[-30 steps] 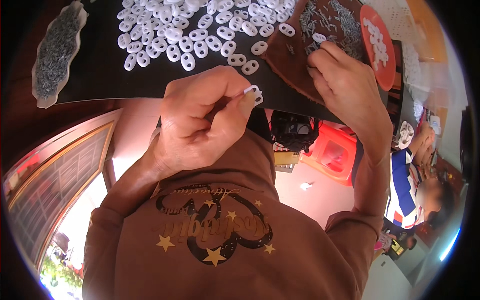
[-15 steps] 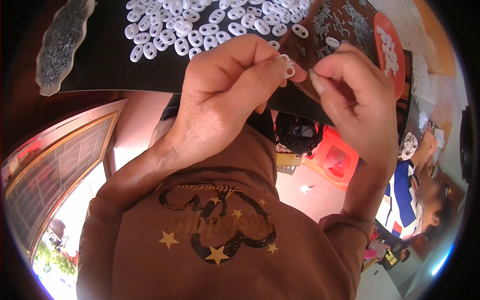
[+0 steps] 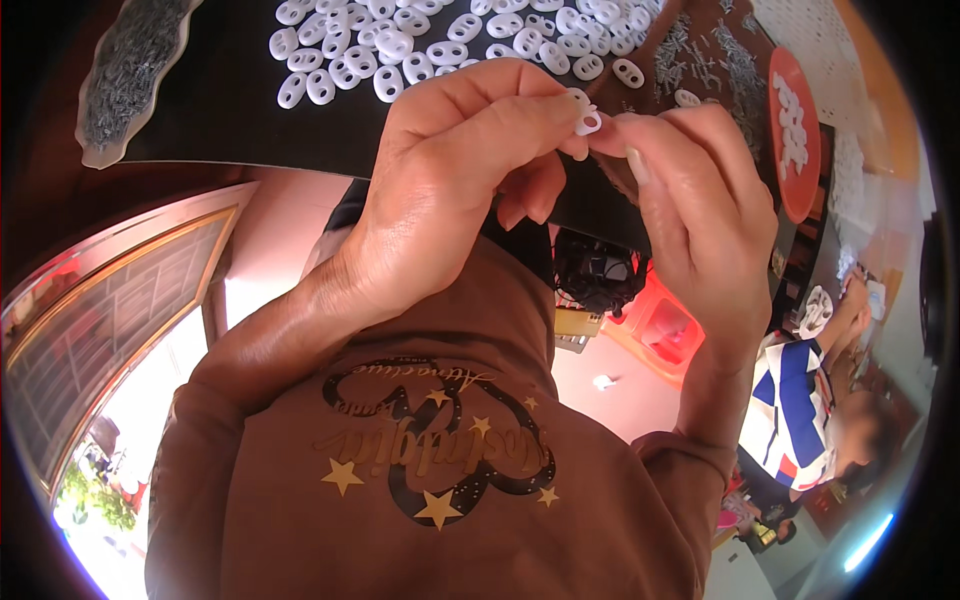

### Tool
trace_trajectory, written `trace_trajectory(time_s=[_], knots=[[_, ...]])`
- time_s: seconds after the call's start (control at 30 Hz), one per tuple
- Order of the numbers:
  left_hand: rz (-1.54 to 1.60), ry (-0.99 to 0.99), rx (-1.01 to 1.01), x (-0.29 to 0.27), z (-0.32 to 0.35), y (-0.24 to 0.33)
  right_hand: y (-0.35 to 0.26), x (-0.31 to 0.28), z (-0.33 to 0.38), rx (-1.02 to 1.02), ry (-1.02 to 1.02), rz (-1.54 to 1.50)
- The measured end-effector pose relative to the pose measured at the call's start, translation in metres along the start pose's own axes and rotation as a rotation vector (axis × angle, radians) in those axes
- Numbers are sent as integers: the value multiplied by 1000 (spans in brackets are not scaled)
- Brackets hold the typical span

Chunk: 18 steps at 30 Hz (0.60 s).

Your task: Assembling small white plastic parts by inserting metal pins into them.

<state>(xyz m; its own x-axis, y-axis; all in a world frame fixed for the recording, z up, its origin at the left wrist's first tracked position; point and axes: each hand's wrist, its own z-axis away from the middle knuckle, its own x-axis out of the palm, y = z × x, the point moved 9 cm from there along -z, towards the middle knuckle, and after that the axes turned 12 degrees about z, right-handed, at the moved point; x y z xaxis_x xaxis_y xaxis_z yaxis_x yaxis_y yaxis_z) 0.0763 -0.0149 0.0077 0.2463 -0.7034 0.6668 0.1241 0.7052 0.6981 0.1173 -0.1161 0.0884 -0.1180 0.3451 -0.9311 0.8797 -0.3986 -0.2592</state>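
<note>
My left hand (image 3: 455,175) and my right hand (image 3: 700,200) meet at the fingertips over the near edge of a black mat (image 3: 230,120). Between them they pinch one small white oval plastic piece (image 3: 586,120) with two holes. Just beyond my fingers a heap of several like white pieces (image 3: 420,45) lies spread on the mat. To the right of the heap is a scatter of small grey metal pins (image 3: 715,65) on a brown surface. Both my sleeves are brown.
A pale scalloped tray (image 3: 125,75) full of small grey metal parts lies at the far left. A red oval dish (image 3: 797,135) with white pieces sits at the right. Another person in a blue, white and red top (image 3: 800,410) is at the lower right.
My hands were apart, the right one among the pins. They came together and rose toward me, and both now hold the white piece that my left fingers carried.
</note>
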Motion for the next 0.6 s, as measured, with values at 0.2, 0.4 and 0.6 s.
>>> trace_trajectory(time_s=[0.2,0.4,0.6], knots=[[38,-55,37,2,3,-2,13,-12,6,167,260,-357],[-101,-218,170,9,11,3,19,0,-3,398,86,-546],[-26,-224,143,8,12,1,19,16,-9,389,26,-579]])
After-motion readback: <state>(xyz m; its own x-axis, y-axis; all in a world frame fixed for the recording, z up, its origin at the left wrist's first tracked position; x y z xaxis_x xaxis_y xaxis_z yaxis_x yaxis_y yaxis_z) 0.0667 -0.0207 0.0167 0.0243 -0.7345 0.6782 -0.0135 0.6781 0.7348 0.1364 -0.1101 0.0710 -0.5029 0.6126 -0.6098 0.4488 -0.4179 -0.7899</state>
